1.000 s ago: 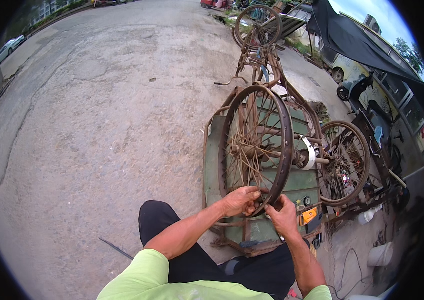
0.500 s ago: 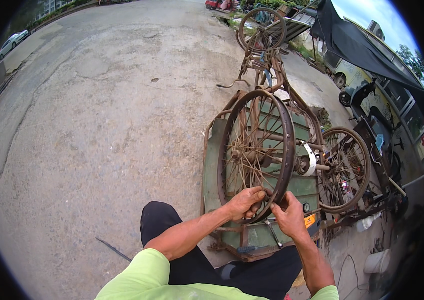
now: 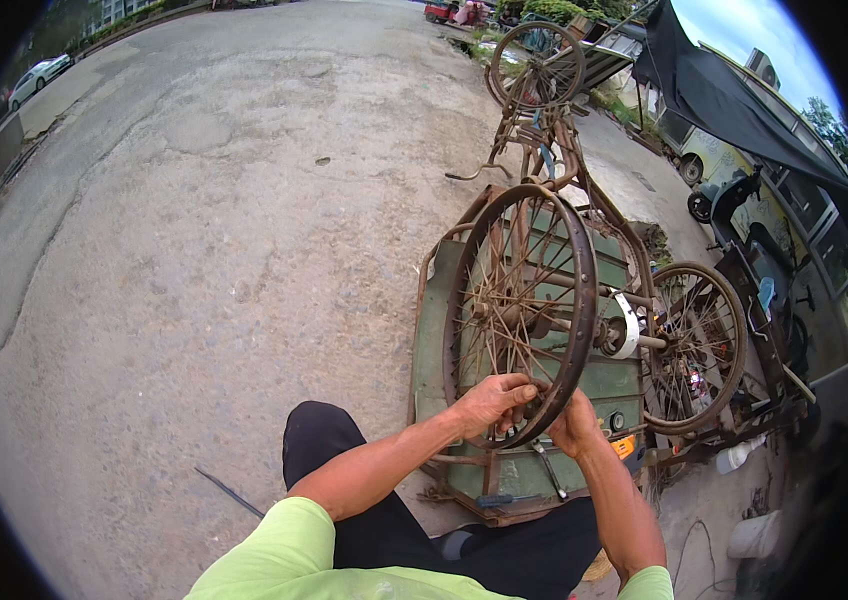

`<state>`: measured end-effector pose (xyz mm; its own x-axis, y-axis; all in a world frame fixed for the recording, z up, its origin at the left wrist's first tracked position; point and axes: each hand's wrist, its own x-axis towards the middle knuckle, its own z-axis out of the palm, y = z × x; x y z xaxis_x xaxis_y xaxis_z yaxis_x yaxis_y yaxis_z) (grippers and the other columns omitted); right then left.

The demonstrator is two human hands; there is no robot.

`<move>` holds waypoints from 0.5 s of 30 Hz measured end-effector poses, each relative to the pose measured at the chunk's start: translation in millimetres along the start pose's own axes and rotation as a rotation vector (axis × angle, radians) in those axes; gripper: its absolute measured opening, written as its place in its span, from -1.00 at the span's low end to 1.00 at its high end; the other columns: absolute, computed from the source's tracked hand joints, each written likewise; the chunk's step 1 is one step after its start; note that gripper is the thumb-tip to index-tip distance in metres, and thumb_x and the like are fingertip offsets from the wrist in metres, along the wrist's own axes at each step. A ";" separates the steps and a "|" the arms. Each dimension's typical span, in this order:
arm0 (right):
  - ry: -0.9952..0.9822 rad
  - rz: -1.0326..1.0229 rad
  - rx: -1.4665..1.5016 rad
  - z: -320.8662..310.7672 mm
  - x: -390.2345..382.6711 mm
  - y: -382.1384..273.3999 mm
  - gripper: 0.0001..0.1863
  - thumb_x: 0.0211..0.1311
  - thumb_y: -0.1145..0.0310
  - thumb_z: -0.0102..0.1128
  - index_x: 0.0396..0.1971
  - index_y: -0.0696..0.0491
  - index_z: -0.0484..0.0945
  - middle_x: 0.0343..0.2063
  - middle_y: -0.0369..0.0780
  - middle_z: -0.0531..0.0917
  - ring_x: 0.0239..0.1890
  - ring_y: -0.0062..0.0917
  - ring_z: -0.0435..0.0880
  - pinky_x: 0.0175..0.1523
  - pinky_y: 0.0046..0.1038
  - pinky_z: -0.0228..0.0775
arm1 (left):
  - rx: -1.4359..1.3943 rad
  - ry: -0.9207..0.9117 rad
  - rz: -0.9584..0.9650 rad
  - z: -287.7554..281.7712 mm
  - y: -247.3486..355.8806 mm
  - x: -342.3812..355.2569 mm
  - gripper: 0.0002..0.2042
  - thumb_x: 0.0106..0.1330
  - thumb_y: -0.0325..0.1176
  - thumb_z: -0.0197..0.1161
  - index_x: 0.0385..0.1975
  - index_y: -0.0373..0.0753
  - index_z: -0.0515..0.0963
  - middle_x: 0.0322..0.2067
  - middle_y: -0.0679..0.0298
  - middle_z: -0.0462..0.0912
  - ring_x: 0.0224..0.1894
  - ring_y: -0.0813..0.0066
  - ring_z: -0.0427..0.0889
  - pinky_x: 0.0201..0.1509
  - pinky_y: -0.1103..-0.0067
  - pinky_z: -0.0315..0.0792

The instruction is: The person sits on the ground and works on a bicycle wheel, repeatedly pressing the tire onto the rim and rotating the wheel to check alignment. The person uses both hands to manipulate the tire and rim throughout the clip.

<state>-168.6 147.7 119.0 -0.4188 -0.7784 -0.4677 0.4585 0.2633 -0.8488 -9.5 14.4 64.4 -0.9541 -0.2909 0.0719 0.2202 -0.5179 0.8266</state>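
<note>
Head view — and there stood the spoked wheel (image 3: 585, 290), tilted over the green panel (image 3: 434, 330), rim bottom between both hands! The left hand (image 3: 494, 402) had its fingers curled inside the rim, thumb near forefinger; whether they pinched anything, I couldn't tell. The right hand (image 3: 574, 425) met the outer side, fingertips hidden, grip unclear. Stiff, fairly heavy, rust-rough metal, I judged — best held by the rim, not the thin spokes.
</note>
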 end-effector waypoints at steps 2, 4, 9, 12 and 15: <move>0.006 0.028 -0.095 6.7 21.6 -0.9 -0.54 0.48 -0.04 0.06 -0.10 0.11 0.59 -0.18 -0.21 0.72 -0.23 -0.39 0.72 -0.06 -0.28 0.62 | 0.116 0.140 0.021 -0.9 -2.9 -2.1 -0.38 0.35 0.23 0.34 0.00 -0.30 0.54 -0.59 0.42 0.51 -0.66 0.68 0.46 -0.59 0.69 0.35; 0.091 -0.021 -0.131 14.5 36.9 -6.9 -0.50 0.49 -0.08 0.05 -0.08 0.12 0.59 -0.21 -0.20 0.71 -0.25 -0.37 0.70 -0.09 -0.27 0.60 | 0.208 0.128 -0.041 2.8 10.9 -11.0 -0.43 0.35 0.23 0.33 -0.13 -0.26 0.54 -0.60 0.43 0.50 -0.65 0.68 0.46 -0.58 0.68 0.35; 0.155 -0.067 -0.033 20.1 69.0 19.0 -0.42 0.47 -0.19 0.06 -0.07 0.12 0.58 -0.23 -0.15 0.71 -0.28 -0.34 0.69 -0.09 -0.30 0.59 | 0.173 0.021 -0.086 2.0 7.1 -13.6 -0.51 0.40 0.21 0.30 -0.33 -0.18 0.52 -0.64 0.46 0.47 -0.65 0.69 0.45 -0.59 0.67 0.32; 0.122 0.074 -0.031 29.1 55.9 19.4 -0.34 0.46 -0.26 0.02 -0.05 0.14 0.58 -0.23 -0.12 0.72 -0.28 -0.33 0.71 -0.13 -0.30 0.61 | 0.229 0.003 -0.102 2.7 20.8 -23.2 -0.54 0.45 0.17 0.26 -0.34 -0.17 0.52 -0.65 0.47 0.45 -0.65 0.70 0.43 -0.60 0.66 0.31; 0.023 0.178 -0.020 30.8 54.7 23.0 -0.26 0.46 -0.34 -0.06 -0.04 0.16 0.58 -0.29 -0.13 0.73 -0.34 -0.33 0.72 -0.25 -0.30 0.63 | 0.269 -0.019 -0.114 -2.2 19.2 -26.0 -0.57 0.50 0.12 0.22 -0.34 -0.17 0.52 -0.65 0.47 0.44 -0.65 0.70 0.41 -0.60 0.65 0.30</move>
<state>-156.8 93.7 81.6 -0.3506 -0.7051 -0.6164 0.5114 0.4072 -0.7567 20.0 10.2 77.2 -0.9737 -0.2270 -0.0214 0.0524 -0.3139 0.9480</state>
